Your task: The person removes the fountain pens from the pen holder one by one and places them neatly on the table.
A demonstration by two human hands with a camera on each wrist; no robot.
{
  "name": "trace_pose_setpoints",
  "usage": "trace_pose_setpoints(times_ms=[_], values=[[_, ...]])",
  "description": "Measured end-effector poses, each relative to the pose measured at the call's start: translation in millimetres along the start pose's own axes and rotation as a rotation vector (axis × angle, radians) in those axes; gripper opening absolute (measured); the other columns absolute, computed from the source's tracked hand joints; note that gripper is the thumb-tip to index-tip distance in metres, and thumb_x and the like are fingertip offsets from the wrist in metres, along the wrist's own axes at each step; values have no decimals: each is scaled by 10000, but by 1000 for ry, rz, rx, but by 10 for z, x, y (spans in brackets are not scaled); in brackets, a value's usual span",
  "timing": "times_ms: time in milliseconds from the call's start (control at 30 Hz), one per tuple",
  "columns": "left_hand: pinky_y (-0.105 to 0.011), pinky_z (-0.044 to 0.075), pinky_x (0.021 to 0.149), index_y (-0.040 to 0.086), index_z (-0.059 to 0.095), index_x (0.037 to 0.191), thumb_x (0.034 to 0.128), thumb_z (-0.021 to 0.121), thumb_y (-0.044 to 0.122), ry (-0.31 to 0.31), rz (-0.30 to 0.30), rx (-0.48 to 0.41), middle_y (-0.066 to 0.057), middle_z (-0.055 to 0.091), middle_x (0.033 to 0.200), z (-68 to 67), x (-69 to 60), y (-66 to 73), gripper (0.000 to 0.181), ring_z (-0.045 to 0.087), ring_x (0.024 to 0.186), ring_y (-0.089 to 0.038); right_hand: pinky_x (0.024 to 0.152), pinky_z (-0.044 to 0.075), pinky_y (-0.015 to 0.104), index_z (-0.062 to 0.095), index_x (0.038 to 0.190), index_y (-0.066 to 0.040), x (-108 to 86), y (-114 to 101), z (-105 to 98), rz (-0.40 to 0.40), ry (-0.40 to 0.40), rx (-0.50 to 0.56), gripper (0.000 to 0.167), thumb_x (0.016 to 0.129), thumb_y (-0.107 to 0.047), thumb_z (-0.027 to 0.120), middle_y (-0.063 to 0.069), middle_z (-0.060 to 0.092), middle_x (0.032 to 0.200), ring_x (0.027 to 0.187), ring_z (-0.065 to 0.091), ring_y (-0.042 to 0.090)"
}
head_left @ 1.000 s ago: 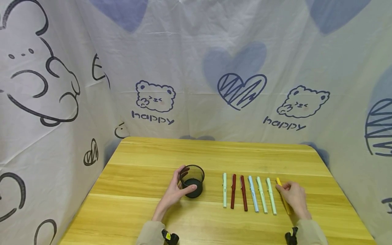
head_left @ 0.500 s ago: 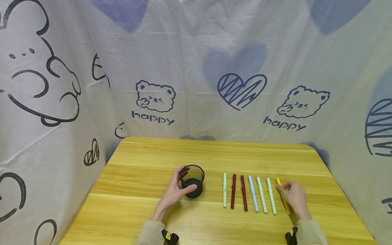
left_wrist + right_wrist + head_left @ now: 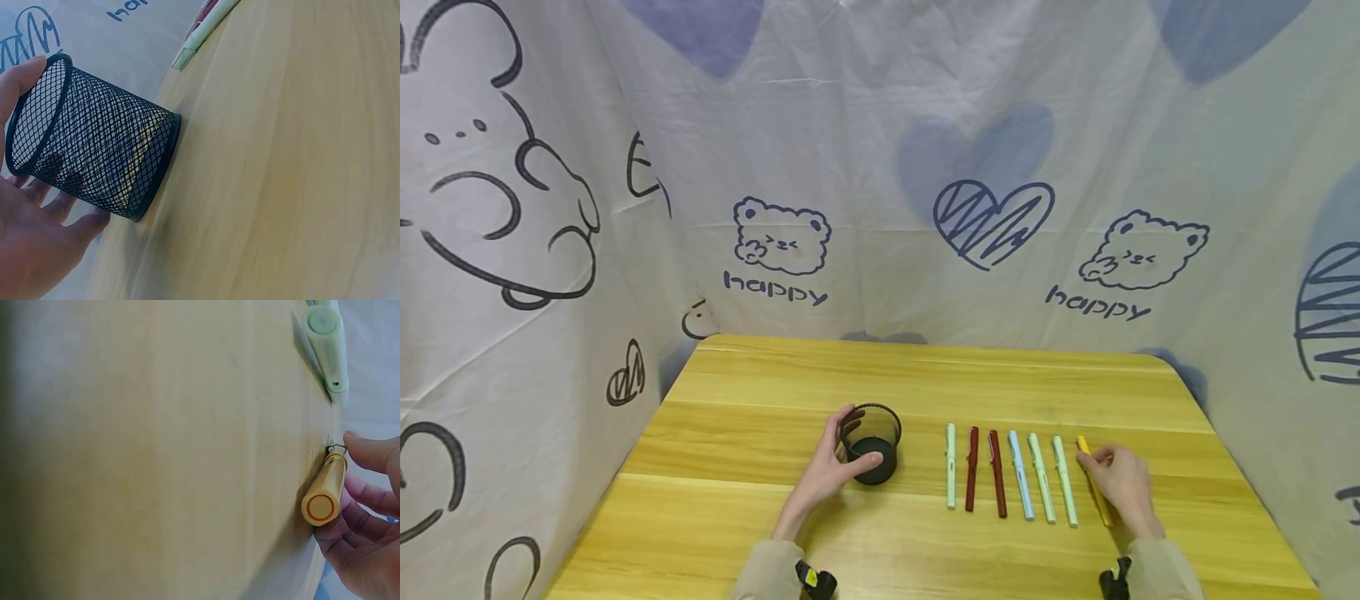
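My left hand (image 3: pixel 826 475) holds a black mesh pen holder (image 3: pixel 880 460), its thumb at the near side and fingers around the far left. In the left wrist view the pen holder (image 3: pixel 103 140) stands upright on the table, and nothing shows inside it. On the right, my right hand (image 3: pixel 1122 485) has its thumb and fingers on either side of a yellow pen (image 3: pixel 1102 505), which lies on the table. The right wrist view shows this yellow pen (image 3: pixel 326 487) end-on, thumb by its clip; part of its far end is hidden.
Between the hands lies a row of pens: a pale green pen (image 3: pixel 951 467), two dark red pens (image 3: pixel 972 471), a light blue pen (image 3: pixel 1021 477) and two more pale green pens (image 3: pixel 1064 482). A patterned cloth (image 3: pixel 880 275) hangs behind the wooden table (image 3: pixel 760 375).
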State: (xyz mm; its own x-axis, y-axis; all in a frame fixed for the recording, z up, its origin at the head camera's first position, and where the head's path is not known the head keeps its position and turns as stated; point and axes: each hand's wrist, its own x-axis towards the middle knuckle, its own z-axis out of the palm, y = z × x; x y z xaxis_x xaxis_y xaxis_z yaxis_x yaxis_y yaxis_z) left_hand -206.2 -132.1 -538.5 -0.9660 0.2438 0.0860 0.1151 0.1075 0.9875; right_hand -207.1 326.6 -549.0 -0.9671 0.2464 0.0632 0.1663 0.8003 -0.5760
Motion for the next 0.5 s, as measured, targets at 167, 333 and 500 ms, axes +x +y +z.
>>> trace_pose_setpoints(times_ms=[167,333,500], values=[[-692,134,1220,117,170,1597,898,763,165,0,25,10,-109,338,1618,-17,6,2,917,261,1530,-361,562,429,281,684,986,72,-25,-7,-20,-5,1,14,398,952,-324,683,195,692,837,652,593,195],[-688,153,1218,120,193,1591,878,780,160,28,31,28,-133,350,1613,-57,15,-20,924,271,1522,-369,602,454,299,658,1081,92,-28,-14,-32,-26,6,13,462,970,-356,659,230,702,913,719,632,240],[-635,159,1245,147,192,1592,868,794,196,36,8,60,-135,328,1623,-169,9,16,944,244,1535,-357,737,524,473,614,1221,102,-53,-44,-40,-62,33,23,511,1009,-363,595,309,651,1074,911,645,396]])
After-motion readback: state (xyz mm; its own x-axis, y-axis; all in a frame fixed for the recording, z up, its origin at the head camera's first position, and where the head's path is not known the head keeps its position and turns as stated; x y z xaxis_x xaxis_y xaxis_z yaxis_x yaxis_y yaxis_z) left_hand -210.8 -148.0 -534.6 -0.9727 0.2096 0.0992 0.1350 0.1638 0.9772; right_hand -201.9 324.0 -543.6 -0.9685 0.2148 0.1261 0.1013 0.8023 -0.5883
